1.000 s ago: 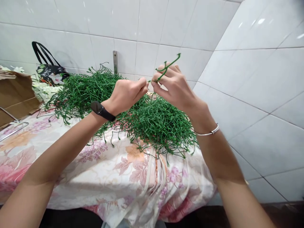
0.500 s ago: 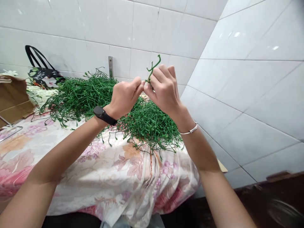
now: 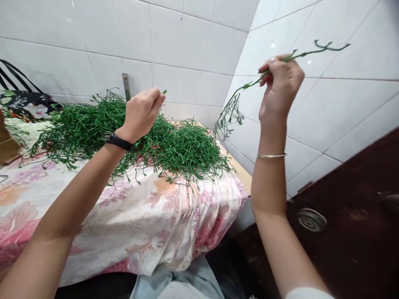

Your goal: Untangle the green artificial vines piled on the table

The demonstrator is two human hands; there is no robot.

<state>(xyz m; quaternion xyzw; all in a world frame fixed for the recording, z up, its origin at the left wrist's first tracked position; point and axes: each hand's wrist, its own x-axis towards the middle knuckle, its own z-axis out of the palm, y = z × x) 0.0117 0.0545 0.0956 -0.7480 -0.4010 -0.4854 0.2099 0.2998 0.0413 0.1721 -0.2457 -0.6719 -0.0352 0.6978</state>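
Note:
Pinched in my right hand [image 3: 279, 79], raised at the right before the tiled wall, is a long green artificial flower stem [image 3: 311, 52] with small branching twigs. One end points to the upper right; the other droops to the lower left in a branched tuft. My left hand [image 3: 141, 110], with a black watch on the wrist, is closed over the pile, and a small green tip pokes out past its fingers. Below and behind it spreads a large heap of green artificial stems [image 3: 196, 149] on a floral cloth [image 3: 124, 232].
Behind the table rises a white tiled wall [image 3: 193, 50], with a metal strip [image 3: 126, 86] against it. A black floral bag [image 3: 28, 104] and a brown cardboard piece [image 3: 8, 143] stand at the left. A dark brown surface [image 3: 352, 224] with a round metal fitting lies at the lower right.
My hands, close together before, are now far apart. The right has swung up and right, drawing a long stem out into view. The camera view has turned right.

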